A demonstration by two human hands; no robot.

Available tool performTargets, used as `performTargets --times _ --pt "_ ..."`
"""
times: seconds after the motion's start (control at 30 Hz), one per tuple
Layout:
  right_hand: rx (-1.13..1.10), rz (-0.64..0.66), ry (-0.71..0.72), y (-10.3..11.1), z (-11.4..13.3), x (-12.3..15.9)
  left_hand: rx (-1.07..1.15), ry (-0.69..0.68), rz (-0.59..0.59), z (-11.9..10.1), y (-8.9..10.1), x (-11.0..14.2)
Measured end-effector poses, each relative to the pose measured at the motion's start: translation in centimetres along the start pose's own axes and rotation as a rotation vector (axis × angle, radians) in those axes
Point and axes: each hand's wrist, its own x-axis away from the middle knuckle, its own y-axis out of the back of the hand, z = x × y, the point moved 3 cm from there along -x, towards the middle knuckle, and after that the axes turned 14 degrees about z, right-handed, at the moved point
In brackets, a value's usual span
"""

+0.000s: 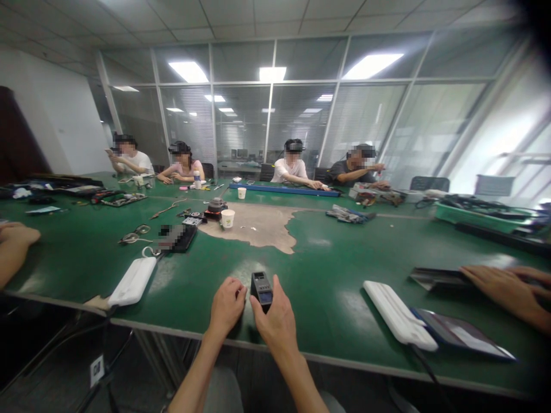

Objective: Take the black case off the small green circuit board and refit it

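My right hand [278, 318] is wrapped round a small dark box-shaped device [260, 287], thumb on one side and fingers on the other. Small markings or buttons and a bluish patch show on its upper face; its exact kind I cannot make out. The device stands near the front edge of the green table [331, 310]. Just left of it, my left hand [228, 301] rests by the tabletop with its fingers curled in. Whatever those fingers may hold is hidden, and a narrow gap separates them from the device.
White slabs with cables, one left [133, 281] and one right [398, 312], flank my hands. Ahead are a paper cup [228, 218], a brown bare patch [262, 223] and gloves [346, 214]. Another person's hands [499, 287] touch a dark panel at right; several people sit opposite.
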Motion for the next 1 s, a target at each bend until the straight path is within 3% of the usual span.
performTargets --times 0.2,0.53,0.73,1.0 --pt "-0.091 -0.074 0.113 -0.6 0.1 -0.1 0.005 -0.012 -0.006 -0.1 0.1 0.1" --pt "-0.093 -0.129 -0.028 -1.5 0.5 -0.6 0.006 -0.023 -0.006 0.0 0.1 0.0" --pt "-0.019 -0.144 -0.041 -0.8 1.3 -0.4 0.008 -0.009 0.005 -0.1 0.1 0.0" --pt "0.011 -0.052 -0.045 -0.5 1.0 -0.9 -0.006 0.002 0.003 -0.2 0.3 0.2"
